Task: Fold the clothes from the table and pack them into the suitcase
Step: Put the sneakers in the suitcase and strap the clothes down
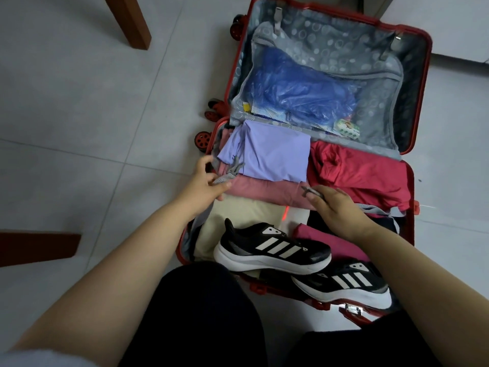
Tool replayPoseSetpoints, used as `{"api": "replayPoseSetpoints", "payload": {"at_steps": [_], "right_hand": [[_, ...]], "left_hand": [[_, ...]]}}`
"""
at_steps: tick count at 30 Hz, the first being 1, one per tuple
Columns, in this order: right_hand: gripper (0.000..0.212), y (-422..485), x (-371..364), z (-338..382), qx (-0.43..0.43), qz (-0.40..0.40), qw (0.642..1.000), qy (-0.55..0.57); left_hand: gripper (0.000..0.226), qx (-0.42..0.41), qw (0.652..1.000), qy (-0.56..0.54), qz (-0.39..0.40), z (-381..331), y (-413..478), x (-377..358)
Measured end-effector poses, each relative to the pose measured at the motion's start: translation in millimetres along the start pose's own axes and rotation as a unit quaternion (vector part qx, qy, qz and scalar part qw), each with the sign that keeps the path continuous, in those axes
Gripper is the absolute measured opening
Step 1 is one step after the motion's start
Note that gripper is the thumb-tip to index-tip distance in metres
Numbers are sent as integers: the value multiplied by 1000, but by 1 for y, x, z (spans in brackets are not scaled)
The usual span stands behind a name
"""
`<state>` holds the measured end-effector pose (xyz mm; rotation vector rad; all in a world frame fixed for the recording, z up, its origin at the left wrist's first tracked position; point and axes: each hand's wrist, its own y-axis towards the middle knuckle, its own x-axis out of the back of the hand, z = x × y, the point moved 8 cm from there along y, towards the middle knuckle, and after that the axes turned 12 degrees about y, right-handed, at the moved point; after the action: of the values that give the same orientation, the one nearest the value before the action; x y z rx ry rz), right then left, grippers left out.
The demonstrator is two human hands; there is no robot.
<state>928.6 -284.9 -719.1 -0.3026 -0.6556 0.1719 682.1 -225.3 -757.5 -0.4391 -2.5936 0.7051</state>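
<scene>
Head view: red suitcase (408, 181) lying open on pale floor tiles (79, 102), near half crammed to its rim with folded clothes (275, 152) and two black sneakers (270, 247) at 6 o'clock, bare floor open toward 9 o'clock. Left hand (205, 181) at the 9 o'clock rim, pinching a grey strap end (227, 176). Right hand (333, 207) over the pink layer, fingers curled around the other strap end (308, 190).

Your suitcase (420, 75) has a hard red plastic shell, a grey printed fabric lining and a mesh pocket over glossy, crinkled blue plastic film (299, 88). The folded clothes (275, 152) are soft matt cloth. The sneakers (272, 247) combine black knit uppers with smooth white soles; the floor tiles (79, 102) look smooth and faintly glossy.
</scene>
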Motion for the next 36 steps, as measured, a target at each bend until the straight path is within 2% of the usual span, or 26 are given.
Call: {"api": "replayPoseSetpoints", "payload": {"at_steps": [1, 2, 5, 7, 9, 11, 12, 14, 16, 21, 26, 29, 33, 36], "right_hand": [[37, 0, 2, 1, 3, -4, 1000, 8], [40, 0, 5, 1, 2, -12, 1000, 17], [28, 0, 16, 3, 8, -33, 998, 52], [17, -2, 21, 4, 12, -43, 997, 64], [17, -5, 25, 7, 16, -46, 997, 67], [38, -8, 26, 9, 21, -36, 995, 89], [43, -9, 26, 10, 18, -28, 993, 111], [33, -8, 26, 5, 4, -23, 989, 146], [28, -6, 22, 1, -17, -21, 987, 161], [17, -3, 7, -14, -83, -27, 961, 262], [18, -1, 2, -33, -130, -68, 929, 339], [23, 2, 0, -37, -133, -80, 923, 353], [24, 6, 0, -41, -137, -85, 911, 380], [23, 9, -7, -41, -144, -67, 901, 403]], "left_hand": [[59, -4, 1000, 29, -6, -4, 1, -2], [55, -13, 998, 62, -9, -8, 4, -3], [8, -58, 977, 195, -63, -23, 11, 8], [17, -79, 951, 255, -158, -29, 11, 29], [21, -107, 919, 269, -267, -37, 1, 51], [17, -149, 899, 270, -312, -44, -13, 53], [15, -187, 893, 283, -295, -49, -17, 43], [25, -264, 888, 321, -198, -54, -15, 7], [33, -271, 885, 363, -110, -54, -6, -21], [37, -315, 814, 488, 1, -49, 14, -73], [50, -268, 799, 538, -33, -37, 22, -98], [71, -235, 783, 576, -7, -32, 22, -108], [40, -225, 783, 578, 43, -29, 26, -114], [42, -238, 816, 521, 84, -35, 28, -113]]}}
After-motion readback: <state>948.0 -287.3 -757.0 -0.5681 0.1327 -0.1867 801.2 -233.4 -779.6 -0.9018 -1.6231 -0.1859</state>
